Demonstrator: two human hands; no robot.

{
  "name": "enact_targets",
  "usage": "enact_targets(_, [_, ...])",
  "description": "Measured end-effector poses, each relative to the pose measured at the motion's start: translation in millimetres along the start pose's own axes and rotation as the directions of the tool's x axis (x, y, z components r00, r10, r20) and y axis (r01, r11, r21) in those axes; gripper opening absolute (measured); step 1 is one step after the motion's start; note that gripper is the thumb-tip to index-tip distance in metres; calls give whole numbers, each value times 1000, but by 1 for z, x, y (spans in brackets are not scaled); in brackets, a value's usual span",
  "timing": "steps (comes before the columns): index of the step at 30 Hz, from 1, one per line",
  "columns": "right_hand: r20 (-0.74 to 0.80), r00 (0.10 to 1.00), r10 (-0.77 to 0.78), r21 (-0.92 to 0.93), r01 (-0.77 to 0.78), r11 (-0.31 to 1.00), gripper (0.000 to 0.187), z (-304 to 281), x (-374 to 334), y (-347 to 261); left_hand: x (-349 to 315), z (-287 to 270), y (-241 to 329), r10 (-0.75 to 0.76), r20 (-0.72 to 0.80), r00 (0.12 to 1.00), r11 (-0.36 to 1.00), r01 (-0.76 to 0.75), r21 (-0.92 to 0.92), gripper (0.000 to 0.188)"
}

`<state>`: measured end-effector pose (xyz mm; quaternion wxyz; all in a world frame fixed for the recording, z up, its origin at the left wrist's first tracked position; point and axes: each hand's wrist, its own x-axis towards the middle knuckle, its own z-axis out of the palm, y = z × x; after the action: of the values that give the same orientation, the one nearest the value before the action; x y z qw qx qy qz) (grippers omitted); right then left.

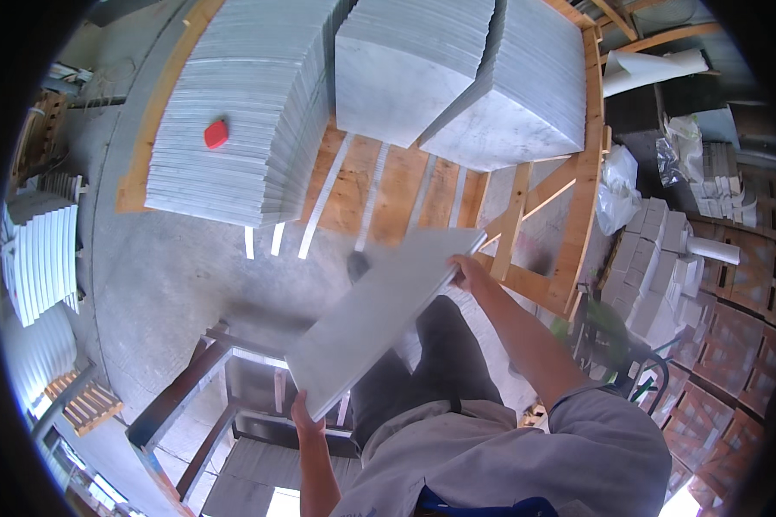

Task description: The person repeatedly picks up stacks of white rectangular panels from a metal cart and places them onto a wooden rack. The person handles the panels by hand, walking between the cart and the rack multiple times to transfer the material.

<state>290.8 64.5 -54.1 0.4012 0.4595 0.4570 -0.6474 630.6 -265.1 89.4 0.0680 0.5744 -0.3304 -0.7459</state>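
- Above the legs (457,362), a pale slab (375,323) was held aslant.
- The left hand (305,415) gripped its near end, the right hand (468,272) its far end, probably balancing the weight.
- Similar tiles (224,172) stood on edge in the wooden crate (583,207), seemingly for mutual support.

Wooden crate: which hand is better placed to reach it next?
Probably the right hand: it holds the slab at the end nearer the wooden crate. The left hand holds the opposite end, farther off.
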Motion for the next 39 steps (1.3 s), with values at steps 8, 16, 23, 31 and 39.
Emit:
enact_targets(8, [-12,998,58,-1,-58,998,44,33,110,-13,109,-3,-10,-69,-16,997,997,69,-34,50])
enact_targets(16, [-54,982,180,-37,-182,983,33,36,203,-31,150,42,-27,-155,-108,982,984,143,-107,51])
enact_targets(23, [-309,951,-26,-161,-25,987,20,62,168,-12,103,142,-6,-185,-207,961,982,177,-58,40])
enact_targets(31, [72,885,-460,-510,429,746,27,124,-45,58,57,241,-21,-133,63,989,803,70,591,37])
enact_targets(39, [-64,990,-124,-57,120,991,16,35,-60,-60,49,267,-17,-258,613,747,719,-275,638,65])
